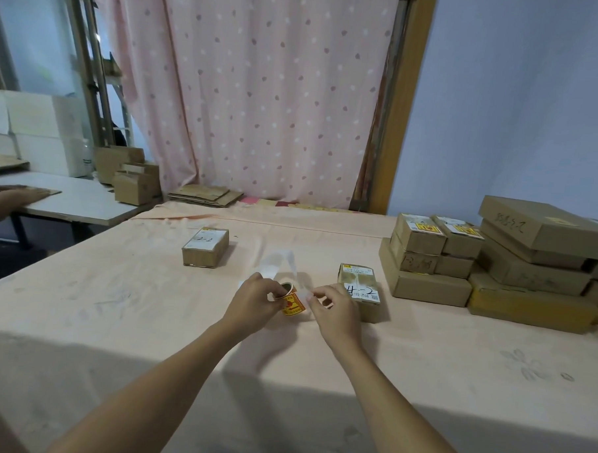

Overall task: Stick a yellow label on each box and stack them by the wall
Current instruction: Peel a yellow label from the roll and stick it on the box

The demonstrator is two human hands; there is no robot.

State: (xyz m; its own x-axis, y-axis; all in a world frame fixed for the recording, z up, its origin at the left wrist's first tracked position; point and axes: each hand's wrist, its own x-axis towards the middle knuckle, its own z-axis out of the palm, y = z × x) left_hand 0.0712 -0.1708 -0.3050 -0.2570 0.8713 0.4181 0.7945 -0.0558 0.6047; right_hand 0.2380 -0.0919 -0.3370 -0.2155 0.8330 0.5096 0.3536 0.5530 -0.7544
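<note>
My left hand (253,304) grips a roll of yellow labels (292,303) above the middle of the table. My right hand (335,310) pinches the white backing strip (282,261) at the roll's right side; the strip curls up and away behind the roll. A small cardboard box marked in pen (360,290) lies just right of my right hand. A second small box (206,247) lies farther back to the left. By the blue wall, a stack of boxes (436,256) carries yellow labels on its two top boxes.
The table wears a peach cloth (115,321). Larger flat cartons (543,257) are piled at the far right. Another person's hand (14,196) rests on a side table at the left, near open cartons (135,181). A pink curtain hangs behind.
</note>
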